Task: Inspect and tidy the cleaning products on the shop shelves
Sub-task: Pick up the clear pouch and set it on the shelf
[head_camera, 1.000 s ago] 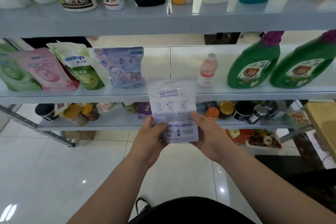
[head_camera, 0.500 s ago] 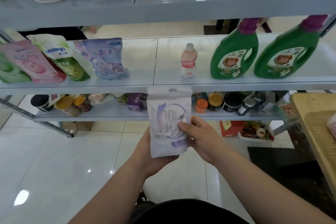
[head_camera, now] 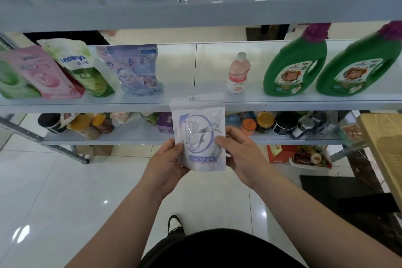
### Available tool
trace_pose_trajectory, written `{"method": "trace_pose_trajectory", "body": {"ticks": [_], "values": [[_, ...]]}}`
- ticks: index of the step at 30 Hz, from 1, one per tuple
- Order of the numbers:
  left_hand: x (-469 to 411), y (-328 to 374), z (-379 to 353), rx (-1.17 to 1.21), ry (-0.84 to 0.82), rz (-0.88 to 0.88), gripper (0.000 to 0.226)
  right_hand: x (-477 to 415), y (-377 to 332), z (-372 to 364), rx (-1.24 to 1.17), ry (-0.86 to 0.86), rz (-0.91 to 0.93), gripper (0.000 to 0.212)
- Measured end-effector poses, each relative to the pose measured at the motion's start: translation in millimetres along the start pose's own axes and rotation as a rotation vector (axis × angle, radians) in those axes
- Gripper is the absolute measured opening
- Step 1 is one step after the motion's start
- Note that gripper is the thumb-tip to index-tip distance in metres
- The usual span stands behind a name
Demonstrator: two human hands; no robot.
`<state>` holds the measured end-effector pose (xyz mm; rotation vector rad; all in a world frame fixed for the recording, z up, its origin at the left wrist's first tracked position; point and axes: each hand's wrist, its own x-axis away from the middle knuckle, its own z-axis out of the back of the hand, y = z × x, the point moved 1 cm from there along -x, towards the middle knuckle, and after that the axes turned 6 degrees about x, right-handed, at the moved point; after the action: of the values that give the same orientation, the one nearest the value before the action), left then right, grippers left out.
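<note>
A white and lilac pouch [head_camera: 199, 130] with a round purple logo faces me, held upright in front of the middle shelf [head_camera: 282, 104]. My left hand [head_camera: 166, 164] grips its lower left edge and my right hand [head_camera: 241, 154] grips its right side. On the middle shelf behind it stand a lilac refill pouch [head_camera: 136, 69], a green and white pouch [head_camera: 80, 65], a pink pouch [head_camera: 43, 74], a small pink bottle [head_camera: 238, 74] and two green detergent jugs [head_camera: 298, 65] [head_camera: 359, 65].
The top shelf [head_camera: 195, 13] carries several bottles. The lower shelf [head_camera: 195, 140] holds several jars, tins and packets. A wooden board [head_camera: 385, 146] juts in at the right. The white tiled floor [head_camera: 65, 202] lies below, with a dark mat [head_camera: 339, 191] at the right.
The pouch has been turned from its printed back, with barcode, to its logo front. Both hands have settled on its sides and it sits slightly higher than half a second ago.
</note>
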<state>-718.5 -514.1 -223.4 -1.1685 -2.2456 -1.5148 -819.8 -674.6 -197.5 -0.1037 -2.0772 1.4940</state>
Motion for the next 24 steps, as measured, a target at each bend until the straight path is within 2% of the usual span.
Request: {"method": "trace_pose_trajectory", "body": {"ticks": [7, 16, 19, 22, 24], "values": [[-37.2, 46.7, 40.9, -0.080, -0.033, -0.034, 0.023, -42.0, -3.4, -45.5, 0.198, 0.145, 0.049, 0.020], [-79.9, 94.3, 75.7, -0.689, -0.050, -0.271, 0.008, -74.9, -1.8, -63.7, 0.680, 0.301, 0.106, 0.021], [-96.1, 101.8, 72.4, -0.814, -0.028, -0.322, 0.010, -85.5, -0.1, -63.4, 0.629, 0.336, 0.058, 0.018], [-111.9, 103.8, 60.6, -0.823, -0.009, -0.314, 0.014, -101.8, -2.5, -57.4, 0.582, 0.374, 0.023, 0.017], [-123.7, 105.4, 50.5, -0.842, 0.003, -0.315, 0.010, -120.2, -4.9, -48.8, 0.545, 0.405, -0.006, 0.021]]}}
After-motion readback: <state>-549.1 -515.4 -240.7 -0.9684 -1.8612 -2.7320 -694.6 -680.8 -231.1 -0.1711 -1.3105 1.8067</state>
